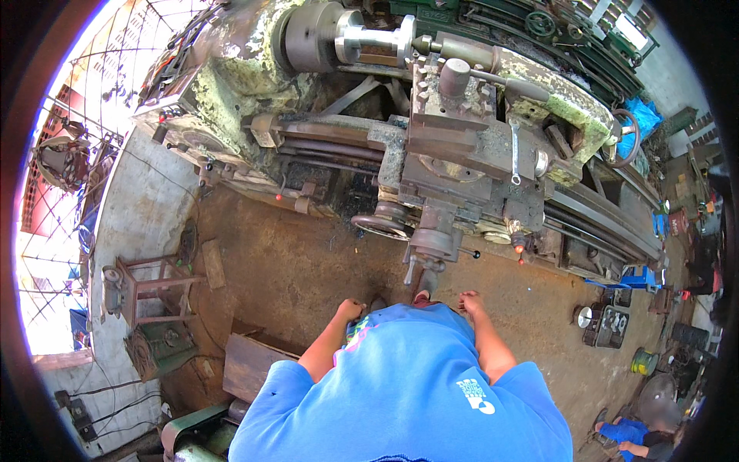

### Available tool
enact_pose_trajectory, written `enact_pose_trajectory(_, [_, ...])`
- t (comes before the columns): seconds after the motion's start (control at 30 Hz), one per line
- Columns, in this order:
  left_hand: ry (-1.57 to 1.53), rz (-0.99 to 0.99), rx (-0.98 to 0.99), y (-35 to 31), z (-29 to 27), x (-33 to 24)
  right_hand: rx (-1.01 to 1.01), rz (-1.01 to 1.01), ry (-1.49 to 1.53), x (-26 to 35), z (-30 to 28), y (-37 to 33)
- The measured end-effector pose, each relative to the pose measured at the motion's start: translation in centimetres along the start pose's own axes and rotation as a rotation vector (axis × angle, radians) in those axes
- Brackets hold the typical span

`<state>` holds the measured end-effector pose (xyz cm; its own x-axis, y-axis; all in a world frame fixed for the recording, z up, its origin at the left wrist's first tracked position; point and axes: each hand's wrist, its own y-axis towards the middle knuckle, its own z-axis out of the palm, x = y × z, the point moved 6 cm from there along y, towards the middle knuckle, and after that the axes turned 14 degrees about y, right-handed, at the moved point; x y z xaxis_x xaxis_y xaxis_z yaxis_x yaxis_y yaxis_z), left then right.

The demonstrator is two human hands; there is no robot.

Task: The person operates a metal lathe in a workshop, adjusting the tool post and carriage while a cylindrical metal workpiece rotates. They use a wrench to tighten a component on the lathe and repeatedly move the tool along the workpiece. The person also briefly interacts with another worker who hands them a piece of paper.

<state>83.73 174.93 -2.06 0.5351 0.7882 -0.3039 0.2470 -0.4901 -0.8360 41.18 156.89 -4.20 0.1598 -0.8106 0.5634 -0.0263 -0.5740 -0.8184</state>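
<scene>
Lathe is standing ahead, holding a metal piece; left hand and right hand are hanging clear, fingers seemingly curled, any pinching unclear. Waiting is apparently the step; the next move is probably requiring reaching forward.

A worn lathe and grimy floor show a machine workshop.

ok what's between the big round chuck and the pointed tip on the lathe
A shiny metal piece with wide round ends lies between the chuck and the pointed tip; the head view shows it.
</scene>
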Motion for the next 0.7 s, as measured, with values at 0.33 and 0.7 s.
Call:
enact_pose_trajectory(0.33, [-0.402,0.288,-0.811,-4.7,-14.8,-16.7,-0.292,-0.327,0.553,9.0,-2.9,-2.9])
enact_pose_trajectory(0.7, [-0.129,0.149,-0.629,-3.6,-17.4,-23.8,-0.273,-0.198,0.634,6.2,-3.3,-3.2])
